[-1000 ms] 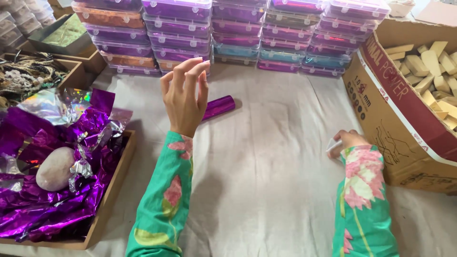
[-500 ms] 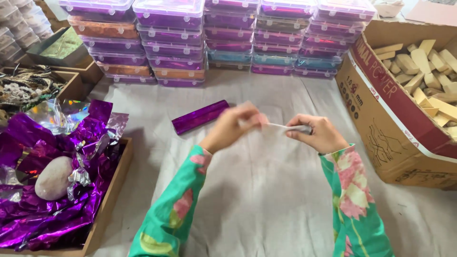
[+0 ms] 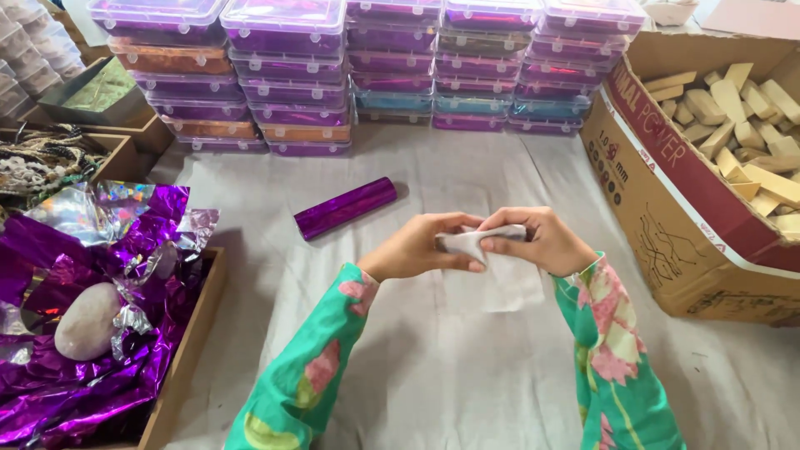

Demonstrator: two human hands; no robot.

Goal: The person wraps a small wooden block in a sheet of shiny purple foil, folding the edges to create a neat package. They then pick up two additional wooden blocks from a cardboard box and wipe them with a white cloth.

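My left hand [image 3: 421,247] and my right hand [image 3: 542,240] meet over the middle of the cloth-covered surface. Both pinch a small pale, whitish piece [image 3: 469,242] between their fingertips. A thin white sheet [image 3: 508,287] hangs from it below my right hand. A roll of shiny purple foil [image 3: 345,207] lies on the cloth, a little beyond and left of my left hand. Both arms wear green sleeves with pink flowers.
A wooden tray [image 3: 179,367] at the left holds crumpled purple foil and a pale oval stone [image 3: 87,321]. Stacks of clear-lidded plastic boxes [image 3: 287,79] line the back. A cardboard box [image 3: 667,208] of pale wooden wedges stands at the right.
A second ago my left hand was raised with fingers spread and my right rested low at the right. Both came together, first stretching a thin piece between them, now holding it close.
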